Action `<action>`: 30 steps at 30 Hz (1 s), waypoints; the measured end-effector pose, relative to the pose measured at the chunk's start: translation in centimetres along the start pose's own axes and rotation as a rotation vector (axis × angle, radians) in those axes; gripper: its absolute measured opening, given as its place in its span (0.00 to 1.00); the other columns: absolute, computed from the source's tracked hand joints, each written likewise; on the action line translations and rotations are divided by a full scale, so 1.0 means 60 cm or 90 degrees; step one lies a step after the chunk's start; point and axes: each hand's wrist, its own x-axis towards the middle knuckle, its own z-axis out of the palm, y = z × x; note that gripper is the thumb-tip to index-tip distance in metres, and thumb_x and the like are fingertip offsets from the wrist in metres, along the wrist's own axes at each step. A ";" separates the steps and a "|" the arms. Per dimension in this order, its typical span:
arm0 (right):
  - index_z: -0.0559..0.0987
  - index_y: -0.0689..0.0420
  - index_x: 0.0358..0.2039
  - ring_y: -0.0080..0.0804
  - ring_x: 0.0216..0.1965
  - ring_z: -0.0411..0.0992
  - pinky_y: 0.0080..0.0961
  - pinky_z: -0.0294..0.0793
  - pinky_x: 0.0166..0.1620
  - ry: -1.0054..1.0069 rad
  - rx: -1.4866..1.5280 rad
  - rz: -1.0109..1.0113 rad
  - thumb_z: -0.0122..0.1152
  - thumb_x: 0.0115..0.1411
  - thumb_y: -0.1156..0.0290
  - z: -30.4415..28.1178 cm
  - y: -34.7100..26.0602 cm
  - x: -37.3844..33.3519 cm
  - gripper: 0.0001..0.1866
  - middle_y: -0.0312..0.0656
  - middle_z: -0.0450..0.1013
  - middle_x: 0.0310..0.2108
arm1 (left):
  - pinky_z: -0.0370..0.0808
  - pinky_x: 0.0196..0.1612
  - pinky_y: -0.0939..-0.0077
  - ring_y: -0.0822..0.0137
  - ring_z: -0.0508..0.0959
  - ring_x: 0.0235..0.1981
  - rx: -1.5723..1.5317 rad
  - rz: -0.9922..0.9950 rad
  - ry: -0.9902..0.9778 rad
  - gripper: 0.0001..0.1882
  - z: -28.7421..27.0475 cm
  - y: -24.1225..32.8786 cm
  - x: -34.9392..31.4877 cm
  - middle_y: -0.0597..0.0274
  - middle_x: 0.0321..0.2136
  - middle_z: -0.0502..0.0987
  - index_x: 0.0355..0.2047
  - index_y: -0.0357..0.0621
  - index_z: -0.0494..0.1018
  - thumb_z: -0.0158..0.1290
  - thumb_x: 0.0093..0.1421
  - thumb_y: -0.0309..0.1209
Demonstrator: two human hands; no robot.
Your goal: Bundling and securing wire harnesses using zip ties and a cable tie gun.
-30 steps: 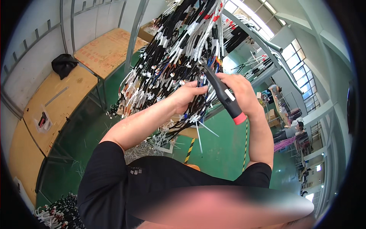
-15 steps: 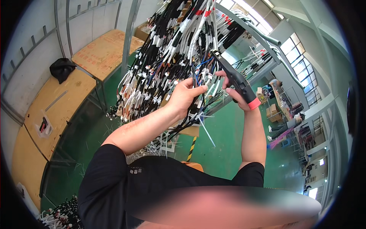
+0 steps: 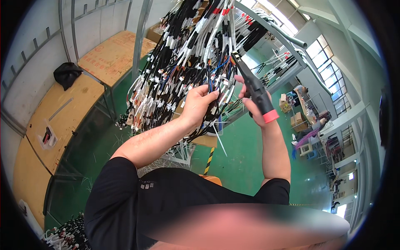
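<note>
My left hand [image 3: 195, 104] is closed around a thin bundle of wires [image 3: 211, 83], dark and blue, with the thumb pressing them against the fingers. The bundle belongs to a dense mass of hanging wire harnesses [image 3: 166, 83], mostly black and white with small white connectors. In my right hand [image 3: 257, 112] is a black cable tie gun [image 3: 256, 91] with a red rear end. Its nose points up and away, beside the wires above my left hand. Whether the nose touches them I cannot tell. A loose white cable tie [image 3: 220, 139] hangs below the wires.
A metal frame [image 3: 141, 46] carries the harnesses. Wooden tables [image 3: 71, 108] stand at the left, holding a black bag [image 3: 67, 76] and a clear plastic box [image 3: 48, 139]. Further off at the right, people work beside cardboard boxes [image 3: 297, 121] on the green floor.
My left hand has shifted slightly left along with the wires. My right hand and the cable tie gun have also moved a little left, with the gun turned more upright.
</note>
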 end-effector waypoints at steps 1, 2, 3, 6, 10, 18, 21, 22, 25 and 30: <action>0.78 0.62 0.59 0.27 0.37 0.77 0.27 0.80 0.46 -0.028 -0.135 0.021 0.59 0.55 0.80 -0.006 -0.015 0.002 0.28 0.39 0.80 0.41 | 0.78 0.41 0.77 0.76 0.81 0.35 -0.031 -0.022 -0.003 0.07 0.003 0.004 -0.001 0.66 0.36 0.84 0.44 0.37 0.82 0.56 0.70 0.25; 0.78 0.62 0.59 0.34 0.38 0.78 0.29 0.80 0.47 -0.057 -0.225 -0.005 0.60 0.53 0.79 -0.012 -0.023 0.006 0.29 0.43 0.81 0.41 | 0.78 0.42 0.76 0.76 0.81 0.36 -0.040 -0.020 -0.019 0.08 0.004 0.008 -0.004 0.66 0.38 0.84 0.46 0.38 0.81 0.55 0.70 0.25; 0.78 0.62 0.59 0.40 0.39 0.80 0.30 0.80 0.47 -0.086 -0.316 -0.030 0.62 0.52 0.79 -0.017 -0.025 0.012 0.30 0.47 0.81 0.41 | 0.78 0.42 0.76 0.76 0.81 0.36 -0.041 -0.020 -0.019 0.08 0.004 0.010 -0.004 0.66 0.38 0.84 0.46 0.38 0.81 0.55 0.70 0.25; 0.79 0.64 0.54 0.53 0.45 0.81 0.36 0.80 0.52 -0.085 -0.370 -0.171 0.65 0.55 0.74 -0.016 -0.030 0.025 0.25 0.53 0.81 0.48 | 0.78 0.45 0.75 0.76 0.80 0.39 -0.106 -0.078 -0.037 0.10 0.006 0.013 -0.004 0.67 0.40 0.84 0.49 0.41 0.80 0.55 0.70 0.25; 0.81 0.62 0.53 0.55 0.48 0.81 0.38 0.79 0.52 -0.050 -0.434 -0.189 0.65 0.58 0.71 0.025 -0.056 0.028 0.21 0.55 0.81 0.48 | 0.76 0.48 0.76 0.77 0.80 0.41 -0.070 -0.072 -0.018 0.11 0.005 0.020 -0.007 0.68 0.42 0.84 0.52 0.43 0.80 0.55 0.71 0.26; 0.81 0.62 0.45 0.21 0.32 0.72 0.23 0.75 0.41 -0.077 -0.213 -0.047 0.62 0.56 0.77 -0.020 -0.004 0.036 0.15 0.35 0.79 0.36 | 0.84 0.47 0.66 0.67 0.86 0.42 -0.254 -0.223 -0.115 0.13 -0.021 0.034 0.001 0.61 0.46 0.85 0.55 0.44 0.78 0.52 0.74 0.31; 0.80 0.63 0.47 0.24 0.31 0.77 0.26 0.78 0.39 -0.120 -0.154 -0.054 0.61 0.56 0.80 -0.009 -0.004 0.036 0.16 0.37 0.78 0.34 | 0.84 0.45 0.66 0.68 0.85 0.40 -0.199 -0.209 -0.096 0.12 -0.021 0.039 -0.001 0.62 0.45 0.85 0.54 0.44 0.78 0.54 0.74 0.33; 0.80 0.62 0.48 0.24 0.34 0.77 0.26 0.78 0.41 -0.127 0.001 0.025 0.62 0.55 0.80 -0.001 -0.003 0.031 0.17 0.37 0.79 0.37 | 0.84 0.45 0.67 0.69 0.85 0.40 -0.149 -0.201 -0.083 0.12 -0.017 0.039 -0.001 0.62 0.44 0.85 0.53 0.44 0.78 0.55 0.74 0.33; 0.78 0.60 0.50 0.27 0.41 0.77 0.28 0.76 0.49 -0.189 0.214 0.173 0.63 0.54 0.81 0.001 -0.008 0.027 0.21 0.40 0.78 0.44 | 0.82 0.45 0.68 0.70 0.84 0.40 -0.061 -0.142 -0.055 0.12 -0.004 0.040 -0.004 0.62 0.42 0.84 0.52 0.44 0.77 0.58 0.72 0.33; 0.77 0.62 0.48 0.33 0.44 0.77 0.34 0.74 0.56 -0.137 0.338 0.043 0.62 0.54 0.79 0.006 -0.018 0.025 0.19 0.45 0.77 0.45 | 0.82 0.37 0.72 0.72 0.83 0.34 -0.050 -0.135 -0.023 0.10 0.007 0.042 -0.004 0.62 0.37 0.85 0.47 0.41 0.80 0.59 0.71 0.32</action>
